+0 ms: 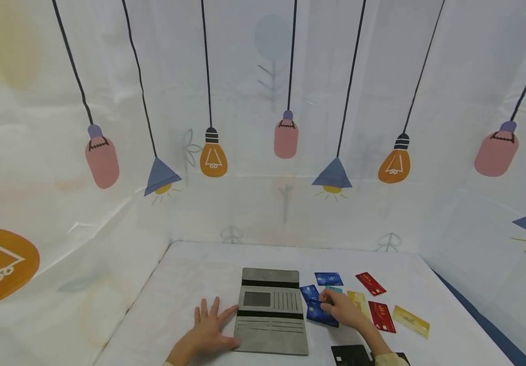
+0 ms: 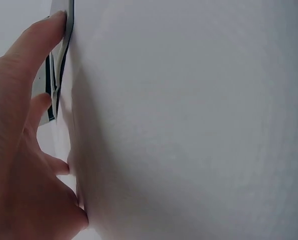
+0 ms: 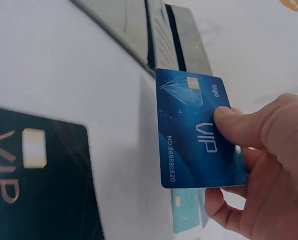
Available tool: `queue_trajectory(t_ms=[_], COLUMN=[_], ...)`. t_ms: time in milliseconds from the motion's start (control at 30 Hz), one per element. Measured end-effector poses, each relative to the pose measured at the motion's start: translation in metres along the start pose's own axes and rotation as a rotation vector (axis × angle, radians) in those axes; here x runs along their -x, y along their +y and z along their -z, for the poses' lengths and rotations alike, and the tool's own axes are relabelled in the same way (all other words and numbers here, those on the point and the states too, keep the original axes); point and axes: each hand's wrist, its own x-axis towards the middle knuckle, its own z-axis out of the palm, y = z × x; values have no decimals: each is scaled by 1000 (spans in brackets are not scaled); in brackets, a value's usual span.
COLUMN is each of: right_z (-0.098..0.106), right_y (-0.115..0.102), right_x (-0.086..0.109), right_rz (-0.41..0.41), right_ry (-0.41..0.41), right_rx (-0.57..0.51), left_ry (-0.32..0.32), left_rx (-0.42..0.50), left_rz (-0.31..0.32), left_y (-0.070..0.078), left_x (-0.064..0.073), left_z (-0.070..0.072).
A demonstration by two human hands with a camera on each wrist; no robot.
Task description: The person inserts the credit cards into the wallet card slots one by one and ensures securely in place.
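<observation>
Blue card point(image 3: 194, 130) over white tabletop point(image 1: 189, 274), 3 lamp-printed walls point(image 1: 253, 203), apparently sheeting.

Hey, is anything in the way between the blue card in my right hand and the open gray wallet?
Nothing visible blocks the direct way left from the blue VIP card in your right hand to the open gray wallet. A second blue card lies close by the wallet's right edge, a little farther back.

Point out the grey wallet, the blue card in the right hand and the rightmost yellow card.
Grey wallet point(image 1: 272, 301), head view: middle panel.
Blue card point(image 3: 193, 132), right wrist view: centre of its face.
Rightmost yellow card point(image 1: 411, 321), head view: centre of its face.
</observation>
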Motion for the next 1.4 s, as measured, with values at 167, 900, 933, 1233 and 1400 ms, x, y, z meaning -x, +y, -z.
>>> queue_trajectory(t_ms=[167,900,933,1233,1400], right_z=[-1,-19,-20,-31,-43], right_y=[-7,-36,-36,-47,-54], right_x=[-6,-30,-31,-43,-50], right_rz=[-13,28,32,93,142], right_ry=[46,57,56,37,5], right_rx=[10,-110,-114,-113,-139], left_ry=[-15,-62,-63,-72,-76], left_rx=[24,66,65,66,63], left_rz=[-10,1,4,9,22], left_y=[0,-1,0,1,2], left_x=[0,-1,-1,-3,-4], left_z=[-1,-6,-5,-2,-1])
